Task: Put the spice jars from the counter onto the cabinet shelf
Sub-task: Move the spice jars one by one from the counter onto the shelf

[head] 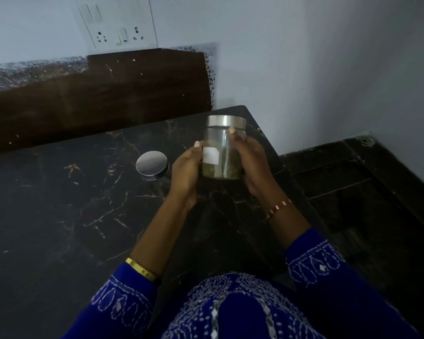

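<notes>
You hold the spice jar (222, 152) between left hand (185, 172) and right hand (251, 165), gripped only at its sides above the counter (59, 204); smooth glass may slip downward.

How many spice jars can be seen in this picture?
2. One jar with a steel lid is held between the left hand and right hand. A second jar stands on the counter, to its left.

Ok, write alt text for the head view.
Both hands, left hand and right hand, hold a clear spice jar with a steel lid above a dark marble counter. A second jar stands to its left.
</notes>
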A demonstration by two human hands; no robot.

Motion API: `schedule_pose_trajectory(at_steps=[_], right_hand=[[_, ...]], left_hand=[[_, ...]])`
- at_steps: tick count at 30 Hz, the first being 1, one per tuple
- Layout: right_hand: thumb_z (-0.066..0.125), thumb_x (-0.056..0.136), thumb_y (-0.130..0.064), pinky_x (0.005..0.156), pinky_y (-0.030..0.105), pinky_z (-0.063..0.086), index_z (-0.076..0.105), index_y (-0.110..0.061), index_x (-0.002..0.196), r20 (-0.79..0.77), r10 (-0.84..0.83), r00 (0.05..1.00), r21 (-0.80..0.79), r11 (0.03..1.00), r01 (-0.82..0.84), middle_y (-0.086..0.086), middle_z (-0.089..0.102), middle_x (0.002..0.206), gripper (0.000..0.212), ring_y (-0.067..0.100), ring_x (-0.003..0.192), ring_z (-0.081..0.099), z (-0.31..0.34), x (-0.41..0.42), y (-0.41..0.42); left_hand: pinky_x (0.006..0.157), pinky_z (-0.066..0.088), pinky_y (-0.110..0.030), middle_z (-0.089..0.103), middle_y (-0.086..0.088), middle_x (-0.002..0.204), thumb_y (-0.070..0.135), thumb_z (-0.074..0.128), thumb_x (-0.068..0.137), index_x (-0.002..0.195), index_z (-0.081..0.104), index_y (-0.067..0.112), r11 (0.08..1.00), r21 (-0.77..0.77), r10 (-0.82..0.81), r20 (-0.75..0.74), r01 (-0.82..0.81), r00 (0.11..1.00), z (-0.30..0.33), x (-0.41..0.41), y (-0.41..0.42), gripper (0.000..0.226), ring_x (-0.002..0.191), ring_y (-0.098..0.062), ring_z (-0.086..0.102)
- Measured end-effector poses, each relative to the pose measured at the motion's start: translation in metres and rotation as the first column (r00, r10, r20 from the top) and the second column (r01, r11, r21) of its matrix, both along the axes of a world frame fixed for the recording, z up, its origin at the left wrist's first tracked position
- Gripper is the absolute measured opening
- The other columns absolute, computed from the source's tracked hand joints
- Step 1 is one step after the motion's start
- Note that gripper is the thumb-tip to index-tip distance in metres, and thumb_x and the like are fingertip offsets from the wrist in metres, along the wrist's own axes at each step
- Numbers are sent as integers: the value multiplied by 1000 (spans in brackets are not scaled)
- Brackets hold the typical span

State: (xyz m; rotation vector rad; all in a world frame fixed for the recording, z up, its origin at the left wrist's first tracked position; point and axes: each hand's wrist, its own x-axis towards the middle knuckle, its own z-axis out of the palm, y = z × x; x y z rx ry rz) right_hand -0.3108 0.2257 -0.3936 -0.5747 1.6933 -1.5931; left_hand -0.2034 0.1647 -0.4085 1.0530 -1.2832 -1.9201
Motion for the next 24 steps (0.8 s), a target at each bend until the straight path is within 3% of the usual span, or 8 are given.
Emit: schedule_pose_trajectory(at_steps=[3, 6, 10, 14, 18, 21, 24], right_hand=[[55, 88, -43, 85, 44, 56, 59, -14, 108, 74, -99, 992, -58, 993, 103, 12, 67, 108, 35, 23, 92, 68, 3, -4, 4], [50, 91, -45, 88, 50, 54, 61, -22, 91, 128, -106, 986, -98, 988, 118, 13, 67, 103, 26, 30, 95, 67, 5, -3, 6], [45, 93, -46, 90, 53, 52, 60, -9, 108, 57, -117, 992, -74, 990, 121, 20, 66, 111, 43, 33, 99, 67, 10, -1, 8], [48, 93, -43, 88, 48, 55, 61, -14, 99, -125, -45, 991, -38, 998, 41, 17, 69, 105, 32, 31, 95, 68, 18, -3, 11], [51, 92, -37, 89, 45, 54, 61, -18, 99, -152, 102, 983, -10, 994, -105, 15, 68, 106, 23, 31, 97, 67, 23, -7, 14], [51, 92, -32, 89, 40, 54, 60, -21, 102, -134, 153, 979, -27, 987, -158, 9, 67, 107, 17, 23, 96, 66, 23, -12, 15], [54, 91, -30, 85, 35, 55, 54, -12, 122, -130, 147, 981, -53, 986, -155, 8, 63, 115, 36, 21, 101, 64, 24, -13, 12]], left_hand=[[70, 56, -25, 63, -9, 118, 18, 47, 94, 118, 58, 16, 999, -45, -15, -30, 14, 999, 2, 1, -2, 26, 102, -23, 62], [84, 53, -31, 59, -13, 123, 21, 49, 92, 124, 53, 10, 989, 1, -147, -112, 148, 983, 3, 3, 1, 34, 107, -25, 59], [89, 51, -35, 62, -10, 116, 30, 43, 93, 121, 53, 11, 960, 37, -265, -195, 277, 944, 5, 4, 7, 35, 105, -23, 60], [77, 58, -28, 64, -6, 110, 19, 51, 89, 128, 48, 10, 970, -9, -240, -207, 244, 948, 5, 5, 8, 40, 96, -17, 65], [82, 57, -32, 66, -2, 105, 20, 53, 87, 127, 49, 10, 979, -43, -203, -218, 199, 955, 11, 4, 6, 41, 89, -12, 69], [90, 54, -40, 66, -7, 111, 22, 52, 90, 128, 50, 10, 984, -66, -176, -200, 166, 964, 15, 4, 1, 40, 99, -19, 66], [92, 53, -39, 59, -16, 125, 28, 46, 94, 131, 48, 9, 985, -79, -164, -195, 151, 967, 17, 5, -4, 41, 113, -28, 60]])
